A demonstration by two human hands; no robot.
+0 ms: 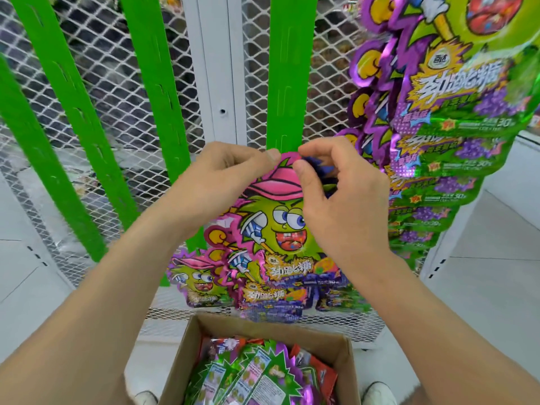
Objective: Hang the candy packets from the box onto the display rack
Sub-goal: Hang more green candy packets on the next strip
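Now both hands, left hand (225, 171) and right hand (336, 188), pinch the top of a pink-edged foil candy packet (271, 223) between fingertips, against the green plastic hanging strip (287, 83), above the open cardboard box (187, 355).

Candy packets (271, 229): glossy printed foil-plastic, crinkled, metallic purple sheen at the edges. Hanging strips (285, 71): smooth matt green plastic. Mesh panel (117, 83): white-painted expanded metal. Centre post (216, 68): smooth white metal. Box (187, 355): plain brown matt cardboard. Floor (496, 273): smooth pale tile.
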